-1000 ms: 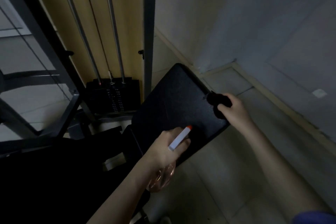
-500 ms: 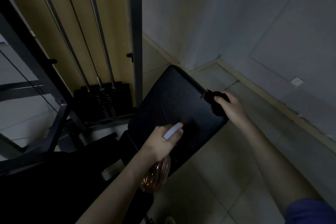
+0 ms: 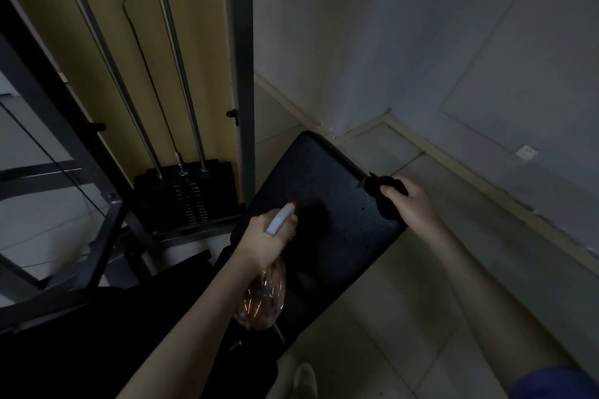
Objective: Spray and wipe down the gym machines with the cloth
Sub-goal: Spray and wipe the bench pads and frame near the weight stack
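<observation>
here, crumpled dark cloth (image 3: 384,201), amber spray bottle (image 3: 264,295)

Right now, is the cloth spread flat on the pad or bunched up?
Bunched up: the dark cloth is a wad gripped in the right hand at the right edge of the black pad.

Dim grey walls (image 3: 421,42) meet in a corner over pale floor tiles (image 3: 405,317) (beige skirting (image 3: 470,170) between), a white socket (image 3: 526,151) low down.
</observation>
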Tool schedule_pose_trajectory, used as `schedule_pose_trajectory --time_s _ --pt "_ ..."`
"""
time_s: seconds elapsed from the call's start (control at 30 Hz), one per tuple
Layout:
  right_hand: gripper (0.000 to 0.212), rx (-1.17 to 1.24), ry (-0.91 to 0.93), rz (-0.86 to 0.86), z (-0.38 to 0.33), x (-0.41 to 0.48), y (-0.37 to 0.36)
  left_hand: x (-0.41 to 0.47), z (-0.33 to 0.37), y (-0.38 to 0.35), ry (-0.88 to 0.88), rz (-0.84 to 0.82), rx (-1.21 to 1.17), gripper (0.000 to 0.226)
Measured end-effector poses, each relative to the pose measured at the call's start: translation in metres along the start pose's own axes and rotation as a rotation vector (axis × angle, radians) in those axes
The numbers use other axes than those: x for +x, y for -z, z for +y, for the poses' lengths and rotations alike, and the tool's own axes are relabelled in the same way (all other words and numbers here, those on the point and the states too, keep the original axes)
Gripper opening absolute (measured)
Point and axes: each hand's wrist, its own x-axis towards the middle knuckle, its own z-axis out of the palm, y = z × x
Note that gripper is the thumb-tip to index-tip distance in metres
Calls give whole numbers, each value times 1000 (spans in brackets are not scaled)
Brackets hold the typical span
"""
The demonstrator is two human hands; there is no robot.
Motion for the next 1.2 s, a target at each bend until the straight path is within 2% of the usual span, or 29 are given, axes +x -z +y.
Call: schedule_pose_trajectory --time_s 0.17,0.27,0.37,0.47,0.5,0.57,0.67,0.77,0.83,0.9,1.03,1.13,1.2 --pt "8 -35 23 10 2 -2 -1 12 -8 0 101 145 -111 15" --pt "13 -76 51 22 6 -1 -2 16 -5 -1 77 153 -124 9" --pt "22 -139 105 44 10 0 -4 19 -7 -3 77 175 -104 11" --pt "21 -171 159 107 13 0 -5 17 -10 -6 95 217 -74 18" --pt "20 -187 210 166 10 0 -7 17 -10 -6 87 223 -61 21" --pt "21 -287 429 248 4 -2 -17 15 -12 -6 69 226 -35 23" --pt "35 -671 725 151 7 -7 -45 12 -16 -7 77 205 18 22" --pt "46 -928 758 145 20 -12 -53 7 -20 -7 69 225 34 24" --pt "42 -975 843 126 40 -24 -59 6 -23 -8 68 240 38 25" --pt "38 -1001 948 21 70 -45 -72 4 -24 -9 72 244 33 25" --pt "38 -1039 1008 -207 113 -87 -85 4 -26 -12 78 253 14 23" --pt "39 -1028 985 -177 106 -86 -79 3 -29 -10 90 253 13 23" --pt "41 -1003 929 -75 90 -76 -71 2 -31 -7 93 252 10 24"
